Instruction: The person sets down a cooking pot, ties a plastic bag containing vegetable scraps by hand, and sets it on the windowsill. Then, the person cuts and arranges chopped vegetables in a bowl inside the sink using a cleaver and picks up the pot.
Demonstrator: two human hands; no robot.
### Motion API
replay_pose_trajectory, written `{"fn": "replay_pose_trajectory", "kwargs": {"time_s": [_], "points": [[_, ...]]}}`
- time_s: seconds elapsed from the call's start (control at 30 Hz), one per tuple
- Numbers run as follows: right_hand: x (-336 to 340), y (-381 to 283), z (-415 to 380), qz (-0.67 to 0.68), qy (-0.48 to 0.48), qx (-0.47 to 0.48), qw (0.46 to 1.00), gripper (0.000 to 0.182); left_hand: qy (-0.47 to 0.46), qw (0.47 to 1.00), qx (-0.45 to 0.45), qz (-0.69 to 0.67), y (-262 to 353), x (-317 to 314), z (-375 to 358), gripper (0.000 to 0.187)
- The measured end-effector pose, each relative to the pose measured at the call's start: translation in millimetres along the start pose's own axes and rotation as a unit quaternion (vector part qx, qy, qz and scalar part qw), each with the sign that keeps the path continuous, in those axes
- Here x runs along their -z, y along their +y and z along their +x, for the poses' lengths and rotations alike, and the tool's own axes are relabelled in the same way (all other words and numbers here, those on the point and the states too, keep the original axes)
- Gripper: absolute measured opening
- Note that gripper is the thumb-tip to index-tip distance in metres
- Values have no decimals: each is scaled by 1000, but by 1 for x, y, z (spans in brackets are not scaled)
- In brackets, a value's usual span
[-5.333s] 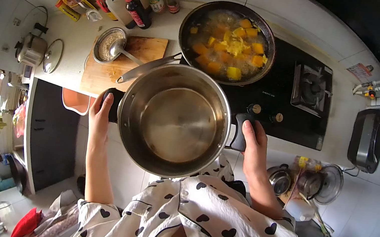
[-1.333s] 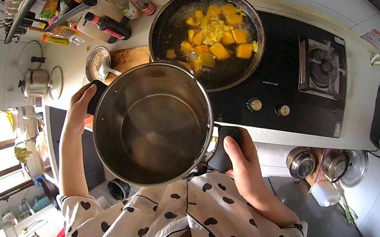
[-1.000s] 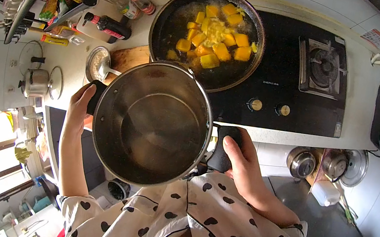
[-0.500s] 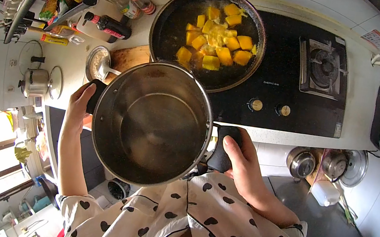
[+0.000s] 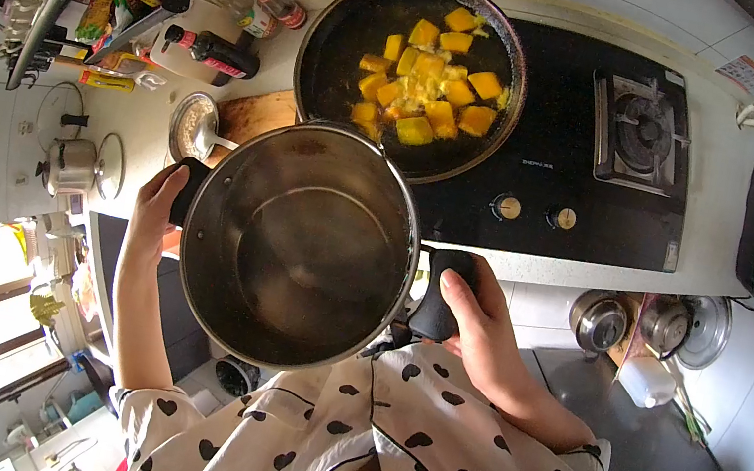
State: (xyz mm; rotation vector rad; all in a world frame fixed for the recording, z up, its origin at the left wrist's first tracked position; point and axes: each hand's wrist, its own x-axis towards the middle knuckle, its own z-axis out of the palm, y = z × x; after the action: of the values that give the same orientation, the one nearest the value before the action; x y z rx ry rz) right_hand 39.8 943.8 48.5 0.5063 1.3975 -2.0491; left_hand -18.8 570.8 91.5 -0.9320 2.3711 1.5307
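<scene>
Between my hands hangs a steel pot [image 5: 303, 253] with two black handles, tilted so its inside faces me; only a little wetness or stain shows at the bottom. My left hand [image 5: 158, 202] is closed around the left handle. Around the right handle my right hand [image 5: 475, 308] is wrapped, thumb on top. The pot's far rim overlaps the near edge of a dark wok [image 5: 331, 36] on the stove. In the wok, orange-yellow chunks [image 5: 440, 118] that look like pumpkin lie in liquid with paler yellow bits among them.
The black gas stove [image 5: 549, 175] has a second burner [image 5: 642, 131] at right. Left of the wok are a bowl with a ladle [image 5: 196, 128], a wooden board [image 5: 256, 118], a dark sauce bottle [image 5: 217, 53] and red-capped bottles [image 5: 277, 1]. A small pot [image 5: 70, 164] stands further left.
The chunks in the wok have shifted slightly and spread a little. The pot and both hands have hardly moved.
</scene>
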Motion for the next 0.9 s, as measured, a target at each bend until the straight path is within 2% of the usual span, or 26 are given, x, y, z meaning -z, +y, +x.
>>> {"fn": "replay_pose_trajectory", "kwargs": {"time_s": [0.23,0.33,0.43,0.63,0.9], "points": [[0,-1,0,-3,0,-3,1000,41,-7,1000,-7,4,0,1,0,38],[-1,2,1,9,-2,8,1000,42,22,1000,-11,3,3,-5,-3,38],[-1,-1,0,8,-7,1,1000,41,-7,1000,-6,9,5,-1,-3,39],[-1,-4,0,19,-17,-15,1000,40,45,998,-14,29,7,-7,-6,38],[1,-5,-2,32,-37,-31,998,38,8,1000,-9,10,5,-2,-3,38]]}}
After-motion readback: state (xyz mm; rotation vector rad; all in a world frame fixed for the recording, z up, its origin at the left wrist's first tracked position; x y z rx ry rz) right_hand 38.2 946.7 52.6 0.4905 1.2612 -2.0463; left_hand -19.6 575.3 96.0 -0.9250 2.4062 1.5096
